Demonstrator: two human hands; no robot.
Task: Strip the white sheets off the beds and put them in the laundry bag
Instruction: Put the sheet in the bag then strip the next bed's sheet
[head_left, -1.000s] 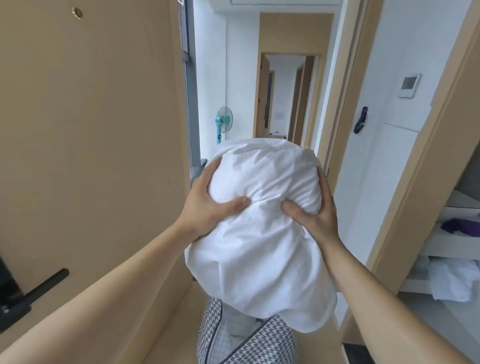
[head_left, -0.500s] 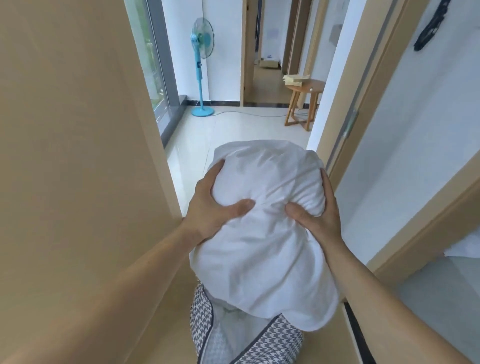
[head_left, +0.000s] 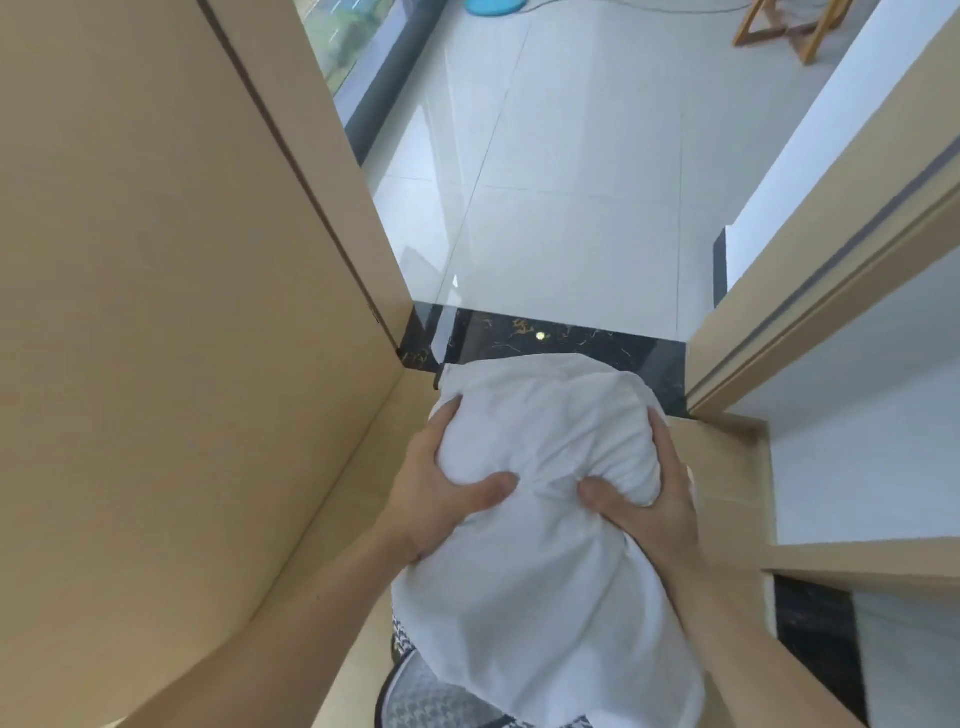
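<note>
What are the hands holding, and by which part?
A bundled white sheet, gripped by both hands: left hand and right hand clasp opposite sides of its upper end, thumbs pressed into the near face.

Your left hand (head_left: 441, 493) and right hand (head_left: 654, 499) grip a bunched bundle of white cotton sheet (head_left: 545, 545) from either side, thumbs dug into its near face. Its lower end hangs over the black-and-white houndstooth fabric laundry bag (head_left: 431, 696) at six o'clock. A tan wooden door (head_left: 156, 312) fills nine o'clock. Toward twelve, a black marble threshold strip (head_left: 545, 338) borders glossy white floor tiles (head_left: 571, 182).
</note>
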